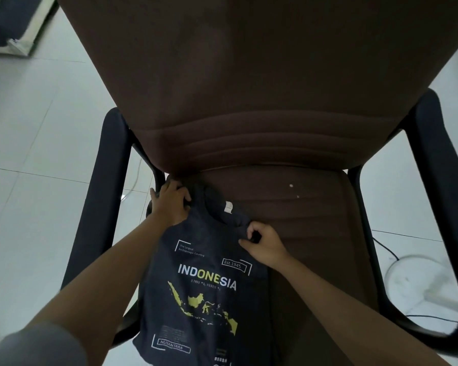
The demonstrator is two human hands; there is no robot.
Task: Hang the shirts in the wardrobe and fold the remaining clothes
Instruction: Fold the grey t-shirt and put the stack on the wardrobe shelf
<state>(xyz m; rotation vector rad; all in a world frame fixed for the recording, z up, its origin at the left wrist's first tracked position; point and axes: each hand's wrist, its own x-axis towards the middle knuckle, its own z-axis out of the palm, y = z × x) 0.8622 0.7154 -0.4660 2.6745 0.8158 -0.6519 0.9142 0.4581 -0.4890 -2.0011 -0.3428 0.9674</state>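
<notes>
A dark navy T-shirt with "INDONESIA" and a yellow map printed on it lies face up on the seat of a brown office chair, its collar toward the backrest and its hem hanging over the seat's front edge. My left hand grips the shirt's left shoulder near the seat's back left corner. My right hand pinches the fabric at the right side of the collar. The shirt's sleeves are hidden, folded under or bunched.
The chair's brown backrest rises right behind the shirt. Black armrests stand at the left and right. White tiled floor surrounds the chair, with cables at the right and a mattress edge at top left.
</notes>
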